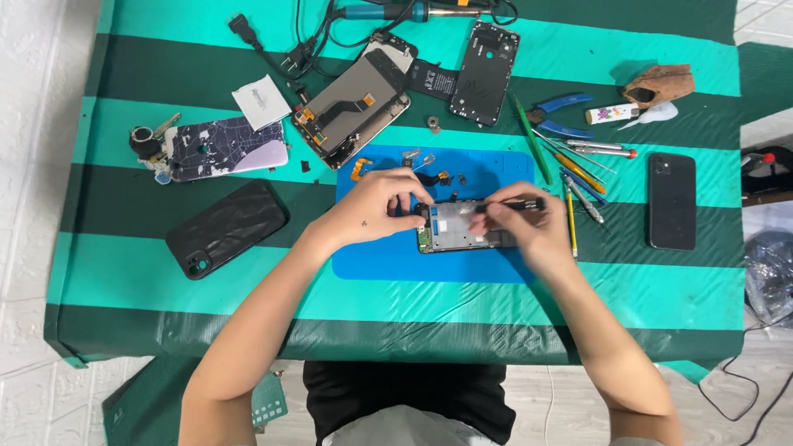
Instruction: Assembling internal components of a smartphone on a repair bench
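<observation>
An opened phone frame (456, 228) lies on a blue work mat (388, 258) in the middle of the table. My left hand (376, 206) rests on the mat at the frame's left end, fingertips touching its top corner. My right hand (520, 221) lies over the frame's right half and grips a thin dark tool (519, 204) held level above it. Small loose parts (423, 161) lie on the mat just beyond my hands.
A black phone case (226, 228) and a cracked phone back (223, 147) lie at left. An opened phone (351, 107), a black rear shell (484, 73) and cables sit at the back. Screwdrivers and tweezers (578, 169), blue-handled pliers (555, 116) and a black phone (671, 201) lie at right.
</observation>
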